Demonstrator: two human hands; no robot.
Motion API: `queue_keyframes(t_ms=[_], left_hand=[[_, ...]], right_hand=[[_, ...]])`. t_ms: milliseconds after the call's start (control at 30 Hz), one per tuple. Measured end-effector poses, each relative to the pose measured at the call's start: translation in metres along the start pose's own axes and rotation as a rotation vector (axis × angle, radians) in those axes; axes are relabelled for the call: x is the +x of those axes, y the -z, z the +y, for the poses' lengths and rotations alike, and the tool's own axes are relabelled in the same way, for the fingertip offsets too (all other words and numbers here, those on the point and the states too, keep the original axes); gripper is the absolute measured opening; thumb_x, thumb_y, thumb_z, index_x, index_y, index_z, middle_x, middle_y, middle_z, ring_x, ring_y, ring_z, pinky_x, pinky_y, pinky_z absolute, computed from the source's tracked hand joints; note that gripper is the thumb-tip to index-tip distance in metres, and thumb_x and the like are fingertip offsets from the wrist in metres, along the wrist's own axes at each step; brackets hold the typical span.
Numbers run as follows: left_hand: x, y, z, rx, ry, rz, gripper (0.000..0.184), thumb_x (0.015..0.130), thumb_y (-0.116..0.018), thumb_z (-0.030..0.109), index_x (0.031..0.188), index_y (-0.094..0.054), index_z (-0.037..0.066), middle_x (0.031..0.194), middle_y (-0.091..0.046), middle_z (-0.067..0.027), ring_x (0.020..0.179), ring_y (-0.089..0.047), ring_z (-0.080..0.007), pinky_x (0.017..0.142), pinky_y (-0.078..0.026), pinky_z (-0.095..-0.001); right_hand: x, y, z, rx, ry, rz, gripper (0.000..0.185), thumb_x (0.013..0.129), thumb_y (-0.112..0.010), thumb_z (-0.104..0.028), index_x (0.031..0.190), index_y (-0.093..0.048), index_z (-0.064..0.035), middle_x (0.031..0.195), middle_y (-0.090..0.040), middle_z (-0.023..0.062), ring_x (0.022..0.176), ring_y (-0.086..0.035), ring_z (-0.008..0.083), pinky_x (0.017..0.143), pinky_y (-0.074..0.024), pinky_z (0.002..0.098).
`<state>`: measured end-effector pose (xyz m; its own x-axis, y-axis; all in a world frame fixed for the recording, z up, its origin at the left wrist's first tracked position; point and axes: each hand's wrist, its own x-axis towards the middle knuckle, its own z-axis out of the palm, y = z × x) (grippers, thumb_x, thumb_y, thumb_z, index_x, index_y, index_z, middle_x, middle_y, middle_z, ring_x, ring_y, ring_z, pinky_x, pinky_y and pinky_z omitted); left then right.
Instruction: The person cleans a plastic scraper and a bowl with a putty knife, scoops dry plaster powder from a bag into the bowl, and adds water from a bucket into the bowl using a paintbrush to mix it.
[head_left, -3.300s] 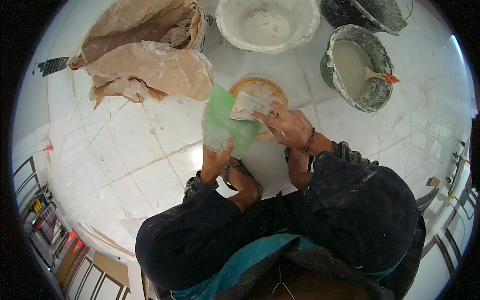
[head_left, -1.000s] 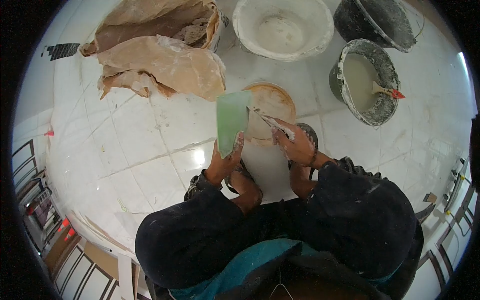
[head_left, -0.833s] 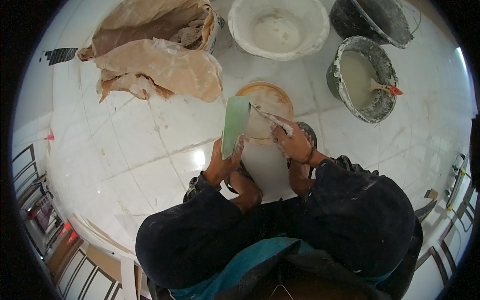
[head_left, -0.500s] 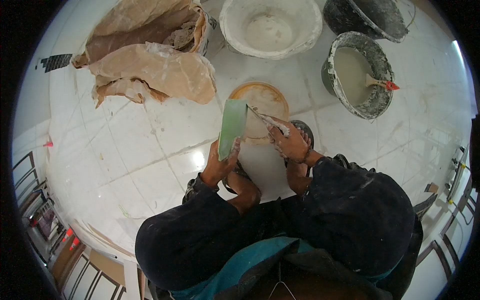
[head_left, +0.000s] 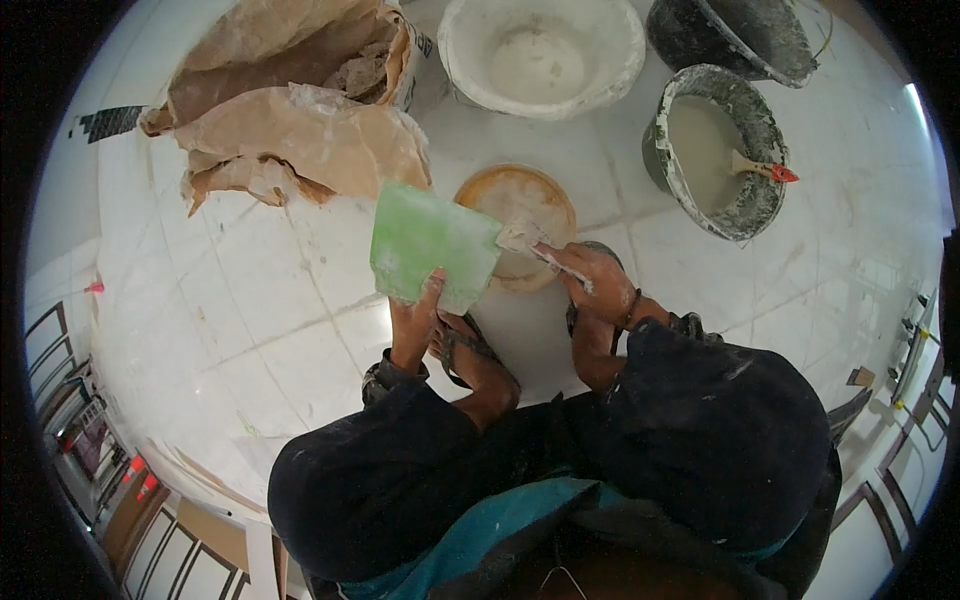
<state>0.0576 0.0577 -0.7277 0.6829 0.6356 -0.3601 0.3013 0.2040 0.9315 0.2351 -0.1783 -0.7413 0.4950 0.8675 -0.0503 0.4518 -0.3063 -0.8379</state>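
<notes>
A flat green plate (head_left: 430, 240), smeared with white powder or paste, is gripped at its lower edge by my left hand (head_left: 415, 320), the thumb lying on its face. My right hand (head_left: 600, 282) is closed round the handle of a putty knife (head_left: 522, 238). The whitish blade is at the plate's right edge. Below both, on the floor, lies a round lid (head_left: 545, 200) with a yellow-brown rim and white residue.
An open brown paper sack (head_left: 300, 140) with grey powder lies at the upper left. A white tub (head_left: 540, 60) stands at the top. On the right are a bucket of cloudy liquid (head_left: 700, 150) with a brush (head_left: 760, 168) and a dark bucket (head_left: 735, 40).
The green plate was tilted nearly edge-on and now lies flatter, its broad face in view, further left. My right hand and the knife have shifted slightly right and down.
</notes>
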Motion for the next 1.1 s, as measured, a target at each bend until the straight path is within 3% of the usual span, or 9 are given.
queue_keyframes(t_ms=[333,433,500,633,733,833,933,1000,1100], left_hand=[[-0.012,-0.002,0.006,0.16,0.068,-0.245,0.035,0.095,-0.066,0.015,0.124,-0.057,-0.002,0.114,-0.064,-0.009,0.103,-0.059,-0.018,0.091,-0.048,-0.0346],[-0.012,-0.004,0.008,0.232,-0.034,-0.397,0.048,0.093,-0.069,0.016,0.133,-0.05,-0.003,0.12,-0.063,-0.0114,0.107,-0.06,-0.0219,0.092,-0.05,-0.0366],[-0.008,0.003,0.008,0.239,0.072,-0.496,0.052,0.093,-0.07,0.018,0.136,-0.047,-0.002,0.122,-0.062,-0.0123,0.109,-0.06,-0.0227,0.094,-0.05,-0.0377],[-0.011,0.0,0.007,0.197,0.057,-0.436,0.052,0.093,-0.069,0.017,0.136,-0.047,-0.002,0.124,-0.062,-0.0122,0.11,-0.06,-0.022,0.094,-0.05,-0.0375],[-0.007,0.006,0.002,0.093,0.134,-0.341,0.051,0.093,-0.068,0.017,0.136,-0.047,-0.001,0.125,-0.062,-0.0118,0.11,-0.06,-0.0215,0.093,-0.05,-0.0371],[-0.007,-0.003,0.001,0.193,0.059,-0.411,0.035,0.092,-0.067,0.015,0.122,-0.059,0.0,0.106,-0.067,-0.0108,0.098,-0.063,-0.021,0.086,-0.051,-0.0361],[-0.013,-0.008,0.003,0.318,-0.011,-0.476,0.036,0.091,-0.068,0.02,0.12,-0.06,0.0,0.104,-0.068,-0.0145,0.097,-0.065,-0.0259,0.085,-0.051,-0.0351],[-0.014,-0.004,0.001,0.712,-0.077,-0.662,0.04,0.09,-0.069,0.025,0.121,-0.06,0.001,0.107,-0.068,-0.0181,0.095,-0.066,-0.0309,0.084,-0.051,-0.0345],[-0.01,-0.008,0.01,0.459,-0.029,-0.614,0.039,0.091,-0.068,0.021,0.122,-0.059,0.0,0.108,-0.068,-0.0154,0.097,-0.065,-0.0263,0.085,-0.051,-0.0348]], right_hand=[[0.027,0.017,-0.029,-0.23,-0.038,-0.196,0.057,0.09,-0.062,-0.01,0.144,-0.052,-0.0261,0.09,-0.06,0.0132,0.073,-0.064,0.0338,0.064,-0.0558,0.0439],[0.04,0.017,-0.029,-0.202,0.001,-0.129,0.055,0.091,-0.06,-0.012,0.144,-0.052,-0.025,0.091,-0.061,0.0144,0.073,-0.064,0.0343,0.065,-0.0557,0.0449],[0.041,0.008,-0.019,-0.064,0.123,0.069,0.054,0.091,-0.059,-0.011,0.144,-0.052,-0.0244,0.091,-0.061,0.0146,0.074,-0.064,0.0345,0.067,-0.0556,0.0461],[0.034,0.014,-0.009,-0.036,0.134,0.111,0.056,0.09,-0.059,-0.009,0.144,-0.052,-0.0246,0.09,-0.061,0.014,0.073,-0.064,0.0344,0.065,-0.0563,0.0449],[0.016,0.013,-0.018,-0.171,0.047,-0.076,0.056,0.089,-0.06,-0.009,0.143,-0.053,-0.0246,0.088,-0.061,0.0136,0.071,-0.064,0.0343,0.062,-0.0567,0.0433],[0.014,0.012,-0.026,-0.224,0.013,-0.14,0.057,0.089,-0.06,-0.009,0.143,-0.054,-0.0247,0.087,-0.061,0.0131,0.068,-0.064,0.0333,0.059,-0.0567,0.0414],[0.029,0.011,-0.036,-0.215,-0.096,-0.088,0.055,0.09,-0.06,-0.009,0.142,-0.054,-0.0225,0.088,-0.063,0.0135,0.073,-0.065,0.035,0.068,-0.0575,0.0442],[0.038,0.006,-0.025,-0.036,-0.012,0.123,0.052,0.092,-0.058,-0.009,0.142,-0.054,-0.0188,0.096,-0.068,0.0164,0.083,-0.067,0.0374,0.081,-0.0562,0.0453],[0.05,0.008,-0.015,0.164,0.032,0.263,0.049,0.092,-0.056,-0.007,0.141,-0.055,-0.016,0.103,-0.069,0.02,0.092,-0.066,0.0395,0.09,-0.0528,0.0451]])
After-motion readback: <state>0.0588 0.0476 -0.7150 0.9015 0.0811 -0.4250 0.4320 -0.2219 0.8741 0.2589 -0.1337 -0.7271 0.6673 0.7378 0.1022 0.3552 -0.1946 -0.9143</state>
